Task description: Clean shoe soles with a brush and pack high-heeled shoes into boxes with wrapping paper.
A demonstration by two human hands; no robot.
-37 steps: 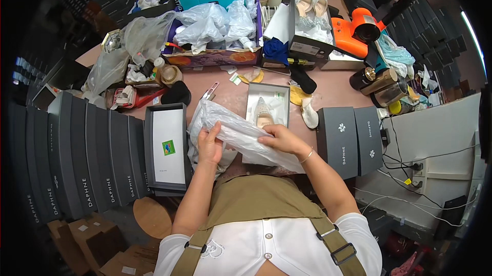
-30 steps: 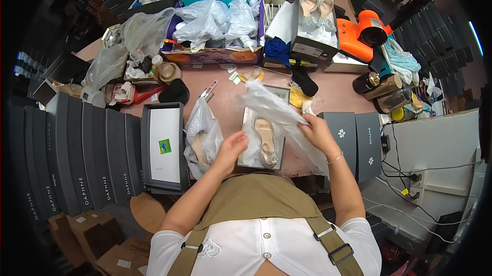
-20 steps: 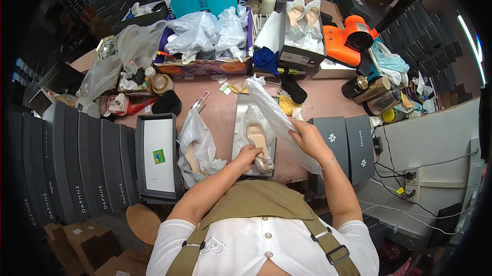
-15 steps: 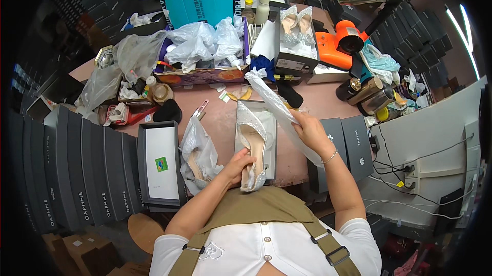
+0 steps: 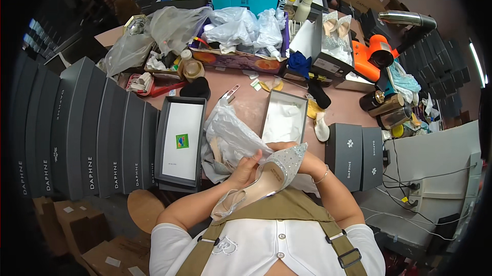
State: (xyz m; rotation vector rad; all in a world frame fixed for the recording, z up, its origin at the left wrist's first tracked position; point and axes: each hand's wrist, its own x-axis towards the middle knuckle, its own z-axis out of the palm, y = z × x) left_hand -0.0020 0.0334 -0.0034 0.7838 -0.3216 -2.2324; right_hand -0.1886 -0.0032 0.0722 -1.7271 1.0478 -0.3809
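A silver, glitter-covered pointed shoe (image 5: 291,165) with a beige insole is tilted in front of my body, toe up to the right. My left hand (image 5: 245,172) is closed at its side, thumb up beside the tissue. Behind the toe is my right hand (image 5: 297,149), its fingers mostly hidden by the shoe. White tissue paper (image 5: 236,127) lies left of the hands, partly covering a second shoe (image 5: 214,149). Beyond the hands, an open grey shoebox (image 5: 265,117) has white paper inside. More white wrapping (image 5: 309,185) shows under my right forearm.
A shallow grey box (image 5: 179,168) with a green sticker inside lies left. Grey shoeboxes (image 5: 77,132) stand in a row at far left, two more (image 5: 346,153) at right. At the back are a bag-filled carton (image 5: 238,63), boxed silver shoes (image 5: 335,35) and an orange blower (image 5: 366,58).
The shoe has turned from upright to slanting, toe to the right. My right hand has come down and left behind the toe. The view has shifted, and the grey shoebox sits farther from me.
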